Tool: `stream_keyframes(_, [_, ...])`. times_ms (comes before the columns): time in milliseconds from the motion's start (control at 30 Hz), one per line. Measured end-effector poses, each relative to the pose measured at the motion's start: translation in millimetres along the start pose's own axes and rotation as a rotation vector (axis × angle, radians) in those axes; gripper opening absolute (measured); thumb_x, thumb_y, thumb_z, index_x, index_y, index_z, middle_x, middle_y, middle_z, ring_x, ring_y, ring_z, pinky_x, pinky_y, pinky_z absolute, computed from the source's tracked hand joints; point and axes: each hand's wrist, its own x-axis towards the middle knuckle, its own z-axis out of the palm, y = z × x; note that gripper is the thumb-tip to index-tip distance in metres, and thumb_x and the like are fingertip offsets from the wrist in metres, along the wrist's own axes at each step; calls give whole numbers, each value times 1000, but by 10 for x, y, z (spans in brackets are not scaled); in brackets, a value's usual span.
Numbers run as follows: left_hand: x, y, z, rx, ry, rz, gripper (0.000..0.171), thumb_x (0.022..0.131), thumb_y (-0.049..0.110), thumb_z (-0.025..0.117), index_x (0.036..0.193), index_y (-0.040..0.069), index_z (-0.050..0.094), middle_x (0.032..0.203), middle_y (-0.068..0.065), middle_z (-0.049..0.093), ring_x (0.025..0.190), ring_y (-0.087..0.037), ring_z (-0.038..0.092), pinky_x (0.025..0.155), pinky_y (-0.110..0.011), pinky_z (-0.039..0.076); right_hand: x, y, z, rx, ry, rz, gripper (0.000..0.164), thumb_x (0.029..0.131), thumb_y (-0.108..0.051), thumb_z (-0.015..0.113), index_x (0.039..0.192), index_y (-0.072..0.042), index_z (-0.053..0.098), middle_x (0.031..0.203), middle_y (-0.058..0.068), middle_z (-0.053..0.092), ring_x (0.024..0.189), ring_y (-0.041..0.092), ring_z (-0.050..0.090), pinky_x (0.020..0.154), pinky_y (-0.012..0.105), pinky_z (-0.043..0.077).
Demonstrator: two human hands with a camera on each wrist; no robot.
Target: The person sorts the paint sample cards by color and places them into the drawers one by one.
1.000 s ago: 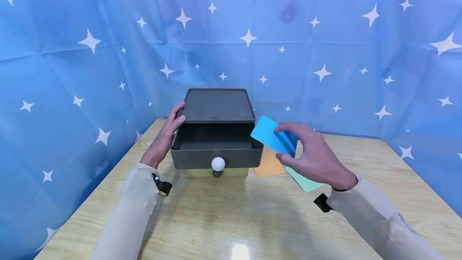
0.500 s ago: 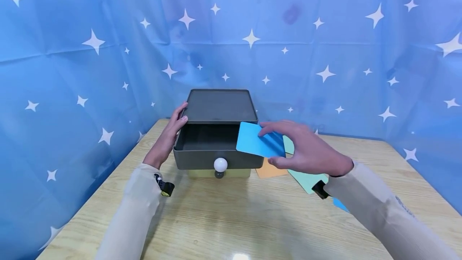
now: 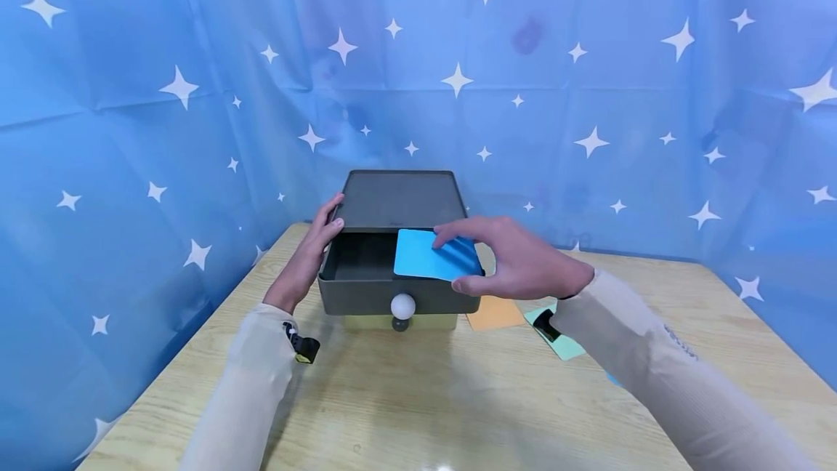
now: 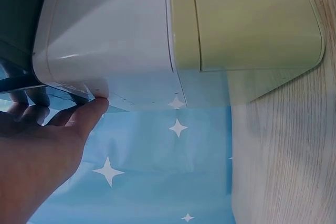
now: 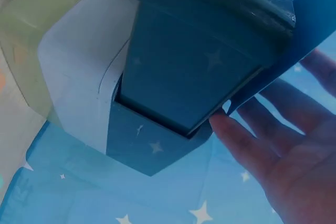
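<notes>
A small drawer cabinet with a dark grey top (image 3: pixel 402 198) stands on the table, its dark grey top drawer (image 3: pixel 360 298) pulled out. My left hand (image 3: pixel 304 256) rests against the cabinet's left side; in the left wrist view its thumb touches the white section (image 4: pixel 115 24) below the dark one. My right hand (image 3: pixel 516 256) pinches a blue card (image 3: pixel 418 256) between thumb and fingers. The card hangs over the right half of the open drawer and hides that part of its inside. What shows of the drawer's left half is bare.
An orange card (image 3: pixel 495 315) and a green card (image 3: pixel 567 347) lie right of the cabinet. A blue edge (image 3: pixel 613 379) peeks out beneath the right sleeve. Knobs, one white (image 3: pixel 402 307) and one dark (image 3: pixel 400 325), stick out in front. A blue starry curtain (image 3: pixel 418 57) stands behind the table (image 3: pixel 392 398).
The right hand has moved left with the blue card, from beside the cabinet to over the open drawer, and the card has turned flatter. The left hand has stayed at the cabinet's side.
</notes>
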Motion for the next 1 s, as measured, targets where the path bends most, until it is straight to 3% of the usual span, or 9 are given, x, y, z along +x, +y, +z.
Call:
stream_keyframes(267, [-25,-42,33,19,13,-24,60,104,59,30,158,49,6,169,15,-8,159,-22,-6,124,-65,3,127,-23,42,-23,-50,2,39,86,-34,73,124,-28,65,139,-1,63,114,19,60,92,39,51])
stream_keyframes(500, [-18,-37,26,11,10,-11,60,104,57,30,158,48,6,170,14,-8,159,-21,-6,125,-63,2,245,-40,79,-23,-76,4,36,87,-32,70,122,-25,67,125,-2,67,98,17,58,80,33,47])
stream_keyframes(833, [-14,3,20,-8,6,-1,59,105,55,30,159,46,7,170,13,-8,159,-20,-5,126,-61,2,346,-45,140,-29,-88,22,36,90,-35,68,124,-23,67,117,-1,68,93,17,58,74,31,46])
stream_keyframes(1000, [-15,-2,22,-14,9,-13,59,105,54,30,159,47,8,170,13,-7,159,-19,-4,126,-60,3,365,-35,172,-36,-102,24,39,93,-34,67,128,-18,65,121,2,70,102,21,63,86,39,51])
